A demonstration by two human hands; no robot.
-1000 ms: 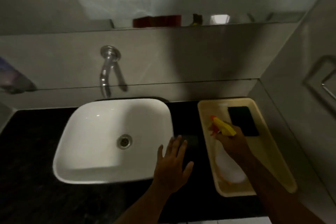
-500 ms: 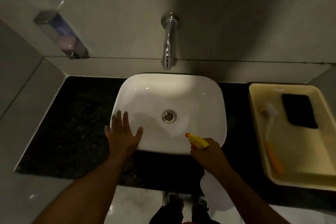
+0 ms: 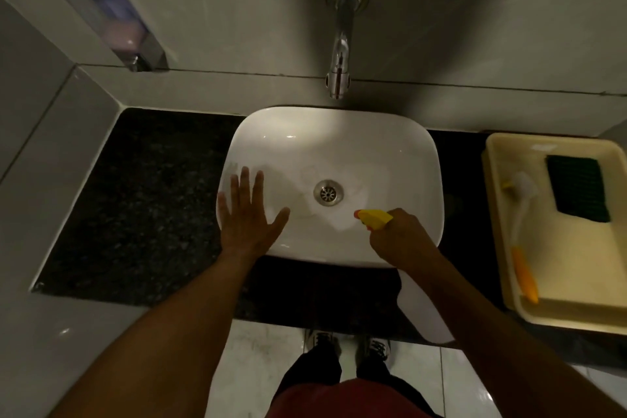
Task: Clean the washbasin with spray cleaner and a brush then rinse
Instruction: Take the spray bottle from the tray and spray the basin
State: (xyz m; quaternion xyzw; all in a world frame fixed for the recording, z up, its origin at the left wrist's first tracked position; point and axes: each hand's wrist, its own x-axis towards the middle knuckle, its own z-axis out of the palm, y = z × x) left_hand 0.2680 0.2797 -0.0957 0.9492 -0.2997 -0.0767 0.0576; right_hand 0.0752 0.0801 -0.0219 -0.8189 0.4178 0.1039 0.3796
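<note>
Protruding from right hand fingers, spray bottle nozzle over washbasin

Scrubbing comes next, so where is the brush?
In the head view, the brush lies in the yellow tray right of the washbasin, beside the green sponge.

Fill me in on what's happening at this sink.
A person stands at the white washbasin. Their right hand holds a spray bottle, its yellow nozzle aimed into the bowl near the drain. The left hand is spread open over the basin's left rim. The brush lies unused in the yellow tray, beside a green scouring pad.
</note>
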